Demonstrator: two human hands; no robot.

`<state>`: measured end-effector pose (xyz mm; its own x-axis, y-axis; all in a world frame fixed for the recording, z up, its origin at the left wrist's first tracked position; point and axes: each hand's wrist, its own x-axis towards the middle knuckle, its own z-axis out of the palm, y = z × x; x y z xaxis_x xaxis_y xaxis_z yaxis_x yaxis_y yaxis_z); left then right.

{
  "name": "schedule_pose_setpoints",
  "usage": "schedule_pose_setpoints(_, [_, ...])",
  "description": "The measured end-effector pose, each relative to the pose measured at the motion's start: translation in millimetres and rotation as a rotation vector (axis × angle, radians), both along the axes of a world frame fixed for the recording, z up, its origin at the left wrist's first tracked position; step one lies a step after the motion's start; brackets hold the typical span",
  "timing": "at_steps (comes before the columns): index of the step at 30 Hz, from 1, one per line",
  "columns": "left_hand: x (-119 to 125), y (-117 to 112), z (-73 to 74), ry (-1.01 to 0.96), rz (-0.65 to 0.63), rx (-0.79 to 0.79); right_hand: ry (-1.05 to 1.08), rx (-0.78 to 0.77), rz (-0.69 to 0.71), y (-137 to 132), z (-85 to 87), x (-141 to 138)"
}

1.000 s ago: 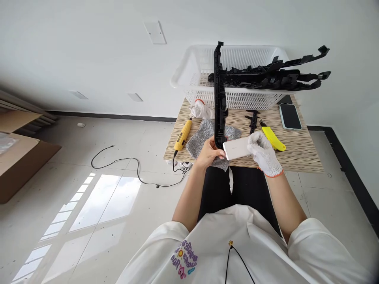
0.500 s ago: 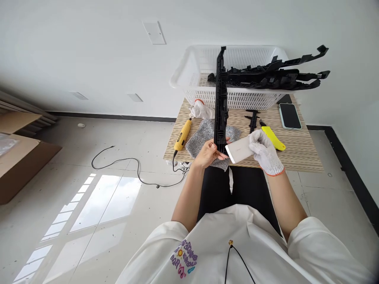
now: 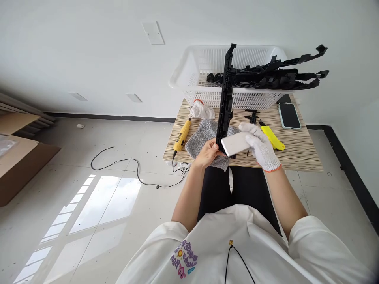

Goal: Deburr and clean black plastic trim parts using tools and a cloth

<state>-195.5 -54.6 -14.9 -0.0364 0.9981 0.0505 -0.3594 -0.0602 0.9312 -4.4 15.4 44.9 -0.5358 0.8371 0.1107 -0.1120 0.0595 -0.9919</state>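
Observation:
My bare left hand (image 3: 208, 153) grips the lower end of a long black ribbed plastic part (image 3: 226, 96), which stands up, its top leaning slightly right, in front of the basket. In a white knitted glove with an orange cuff, my right hand (image 3: 261, 146) pinches a flat white slab with rounded corners (image 3: 236, 143); I cannot tell its exact kind. The slab's left end overlaps the part's lower end from my viewpoint, and whether they touch is unclear. Beneath my left hand lies a grey cloth (image 3: 204, 136).
A white plastic basket (image 3: 192, 92) holds several black plastic parts (image 3: 275, 77) jutting out right. On the striped table (image 3: 302, 157) are a yellow corded tool (image 3: 181, 136), a white glove (image 3: 203, 110), black calipers (image 3: 251, 117), a yellow-handled knife (image 3: 272, 138) and a phone (image 3: 289, 116).
The black part's top has tipped to the right. My right hand has shifted slightly left with the white slab, which now overlaps more of the part's lower end.

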Motion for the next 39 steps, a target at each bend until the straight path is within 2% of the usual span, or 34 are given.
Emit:
schedule_pose_setpoints(5, [-0.3,0.2,-0.7,-0.021,-0.014,0.014,-0.014,0.065,0.071,0.7,5.1,-4.7])
schedule_pose_setpoints(8, [-0.3,0.2,-1.2,-0.024,-0.012,0.011,0.000,0.101,-0.012,0.7,5.9,-6.1])
schedule_pose_setpoints(12, [0.0,0.7,-1.9,-0.022,-0.011,0.032,-0.025,0.057,0.068,1.0,6.4,-9.4])
schedule_pose_setpoints(16, [0.6,1.0,-1.4,-0.027,0.003,0.017,-0.004,0.083,-0.022,1.2,6.1,-9.9])
schedule_pose_setpoints(20, [0.4,0.4,0.3,-0.010,0.021,0.008,-0.081,0.005,0.132,0.2,8.2,-0.1])
schedule_pose_setpoints(25, [-1.7,-0.1,0.9,-0.004,0.040,-0.024,-0.052,-0.115,0.040,-1.3,18.4,11.4])
schedule_pose_setpoints(31, [-2.1,0.4,-0.6,0.025,0.056,-0.020,-0.117,-0.279,-0.113,-2.5,24.8,11.0])
schedule_pose_setpoints(32, [-1.8,0.5,-0.7,0.022,0.058,-0.027,-0.132,-0.301,-0.107,-2.6,24.8,10.1])
schedule_pose_setpoints(36, [0.0,1.2,-0.2,-0.013,0.066,-0.017,-0.274,-0.360,0.087,-2.1,24.6,2.1])
schedule_pose_setpoints(39, [0.9,1.5,0.4,-0.030,0.052,0.012,-0.251,-0.369,0.012,0.0,23.6,-5.0])
